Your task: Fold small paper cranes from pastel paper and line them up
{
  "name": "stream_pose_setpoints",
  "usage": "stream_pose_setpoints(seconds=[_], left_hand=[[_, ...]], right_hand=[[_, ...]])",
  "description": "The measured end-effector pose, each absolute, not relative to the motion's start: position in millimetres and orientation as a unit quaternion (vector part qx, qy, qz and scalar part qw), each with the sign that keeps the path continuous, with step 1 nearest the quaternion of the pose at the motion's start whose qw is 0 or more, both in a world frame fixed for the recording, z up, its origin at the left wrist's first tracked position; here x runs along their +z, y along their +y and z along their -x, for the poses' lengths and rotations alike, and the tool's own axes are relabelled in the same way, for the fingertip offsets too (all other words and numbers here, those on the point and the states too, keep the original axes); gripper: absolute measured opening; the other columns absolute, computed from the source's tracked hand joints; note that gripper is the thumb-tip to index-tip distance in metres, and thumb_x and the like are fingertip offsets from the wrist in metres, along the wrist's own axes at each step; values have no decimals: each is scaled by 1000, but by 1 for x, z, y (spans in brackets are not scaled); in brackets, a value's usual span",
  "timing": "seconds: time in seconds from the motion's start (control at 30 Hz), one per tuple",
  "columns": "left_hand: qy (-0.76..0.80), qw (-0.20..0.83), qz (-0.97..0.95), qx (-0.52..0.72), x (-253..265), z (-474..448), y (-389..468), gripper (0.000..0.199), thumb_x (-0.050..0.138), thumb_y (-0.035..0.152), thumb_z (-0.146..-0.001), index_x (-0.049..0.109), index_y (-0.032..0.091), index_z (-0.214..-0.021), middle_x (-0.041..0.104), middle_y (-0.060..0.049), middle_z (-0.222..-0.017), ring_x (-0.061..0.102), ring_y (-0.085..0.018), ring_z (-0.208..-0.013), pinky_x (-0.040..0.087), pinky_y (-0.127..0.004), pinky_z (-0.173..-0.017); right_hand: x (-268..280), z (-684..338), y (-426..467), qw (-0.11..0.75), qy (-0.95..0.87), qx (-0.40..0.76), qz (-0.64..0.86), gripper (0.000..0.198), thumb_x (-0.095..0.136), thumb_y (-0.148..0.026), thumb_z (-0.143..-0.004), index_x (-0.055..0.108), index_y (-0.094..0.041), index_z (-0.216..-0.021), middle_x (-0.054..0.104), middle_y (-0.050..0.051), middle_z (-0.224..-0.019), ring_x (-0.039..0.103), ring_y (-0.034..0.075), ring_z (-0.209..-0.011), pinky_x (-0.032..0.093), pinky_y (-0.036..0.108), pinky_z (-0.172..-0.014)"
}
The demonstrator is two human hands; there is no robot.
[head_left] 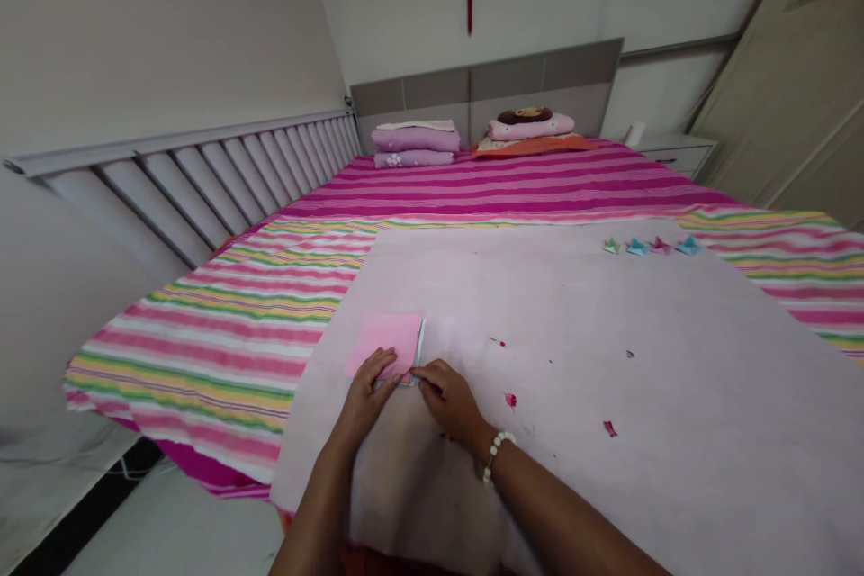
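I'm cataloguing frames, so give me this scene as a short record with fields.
Left hand: resting on pink paper
Right hand: fingertips at the paper's near right corner
Beneath: other sheets, edges showing
Folded shapes: four in a row, far right; green, blue, pink, blue
Bracelet: pale beads, right wrist
Surface: pale board on bed

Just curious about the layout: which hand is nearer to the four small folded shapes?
Right. The right hand, at the near right corner of the pink paper, is below and left of the folded shapes in the picture; the left hand, on that paper, is farther left.
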State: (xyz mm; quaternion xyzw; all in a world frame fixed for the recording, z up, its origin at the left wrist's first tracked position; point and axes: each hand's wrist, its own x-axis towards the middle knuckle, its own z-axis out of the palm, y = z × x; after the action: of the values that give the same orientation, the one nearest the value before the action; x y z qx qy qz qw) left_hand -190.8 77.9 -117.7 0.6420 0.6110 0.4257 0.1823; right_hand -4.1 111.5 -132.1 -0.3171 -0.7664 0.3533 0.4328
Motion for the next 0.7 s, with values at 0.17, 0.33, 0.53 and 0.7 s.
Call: stream_pose_setpoints(seconds=[0.17, 0.33, 0.53, 0.7], left_hand=[[614, 184, -639, 425, -116, 190, 77, 32, 60, 32, -80, 64, 21, -110, 63, -9, -124, 46, -24, -127, 35, -49, -106], [611, 182, -640, 429, -118, 190, 77, 40, 67, 32, -74, 63, 21, -112, 62, -9, -125, 45, -26, -127, 35, -49, -107], [611, 179, -639, 432, -119, 189, 78, 37, 66, 33, -75, 64, 21, -111, 63, -9, -124, 46, -26, -127, 35, -49, -106], [611, 176, -639, 434, -120, 190, 78, 39, 68, 34, -74, 64, 21, -111, 63, -10, -123, 46, -27, -126, 36, -49, -106]], right_hand=[[-132, 4, 111, 429, -768, 354, 317, 34, 53, -7, -82, 67, -26, -107, 60, 3, -88, 57, 17, -81, 46, 30, -75], [-131, 4, 111, 427, -768, 355, 321, 35, 53, -7, -82, 67, -26, -107, 61, 3, -88, 57, 17, -82, 46, 29, -75], [-131, 4, 111, 425, -769, 353, 321, 34, 54, -6, -81, 67, -24, -107, 60, 3, -88, 57, 17, -81, 45, 30, -75], [-131, 4, 111, 425, -770, 352, 320, 35, 53, -6, -82, 66, -25, -108, 60, 3, -88, 56, 16, -80, 45, 29, -75]])
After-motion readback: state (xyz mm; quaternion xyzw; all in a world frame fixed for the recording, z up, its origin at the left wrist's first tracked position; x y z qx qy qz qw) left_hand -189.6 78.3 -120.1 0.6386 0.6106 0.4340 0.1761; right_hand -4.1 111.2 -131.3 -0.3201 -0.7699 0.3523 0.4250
